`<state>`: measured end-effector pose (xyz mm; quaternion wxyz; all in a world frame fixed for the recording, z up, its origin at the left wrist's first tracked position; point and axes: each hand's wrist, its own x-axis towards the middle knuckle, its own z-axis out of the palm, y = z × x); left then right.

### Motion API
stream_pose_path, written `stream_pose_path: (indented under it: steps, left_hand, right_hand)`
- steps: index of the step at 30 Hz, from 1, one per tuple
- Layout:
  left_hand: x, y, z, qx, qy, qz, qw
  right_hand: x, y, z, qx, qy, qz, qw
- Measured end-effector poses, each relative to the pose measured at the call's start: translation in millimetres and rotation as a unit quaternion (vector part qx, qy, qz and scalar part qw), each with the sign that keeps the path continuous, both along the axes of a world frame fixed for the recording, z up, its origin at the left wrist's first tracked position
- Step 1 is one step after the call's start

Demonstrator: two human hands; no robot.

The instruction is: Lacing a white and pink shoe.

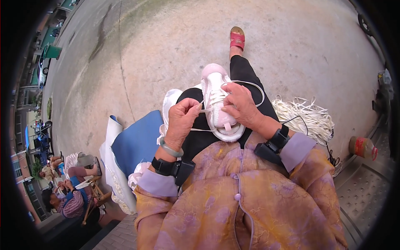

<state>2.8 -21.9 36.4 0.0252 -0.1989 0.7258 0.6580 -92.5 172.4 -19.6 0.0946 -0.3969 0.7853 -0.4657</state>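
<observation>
Lace (205, 110) pinched in fingers of left hand (182, 118), pull gently and flat, with fingers of right hand (242, 102) bent against shoe (217, 113) on lap (197, 143), their grasp impossible to tell.

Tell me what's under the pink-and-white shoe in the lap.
Black trousers show beneath the shoe on both sides; whatever lies directly against its sole is covered and cannot be seen.
</observation>
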Motion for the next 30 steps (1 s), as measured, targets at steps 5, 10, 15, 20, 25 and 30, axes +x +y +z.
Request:
stream_pose_path:
  steps: [5, 10, 15, 20, 25, 30]
  left_hand:
    - [-12.2, 27.2, -28.6, -0.102, 0.049, -0.038, 0.993]
    - [-14.9, 37.9, -28.9, -0.22, 0.076, -0.052, 0.971]
    - [-13.2, 40.7, -32.7, -0.19, 0.047, -0.031, 0.98]
    - [-13.6, 39.8, -39.4, -0.157, 0.043, -0.03, 0.986]
    - [-14.2, 42.9, -33.8, -0.199, 0.045, -0.043, 0.978]
    - [-13.9, 47.5, -40.2, -0.322, 0.151, -0.063, 0.932]
  right_hand:
    - [-1.0, 14.4, 19.3, 0.1, 0.189, 0.024, 0.977]
    - [-0.1, 18.5, 15.3, 0.098, 0.201, 0.024, 0.974]
    - [6.7, 10.6, 4.2, 0.07, 0.187, -0.022, 0.98]
    - [11.8, 1.0, -3.2, 0.049, 0.107, -0.051, 0.992]
    - [14.0, -0.3, -7.1, 0.033, 0.019, -0.065, 0.997]
    - [11.7, -0.8, -8.8, 0.03, 0.02, -0.044, 0.998]
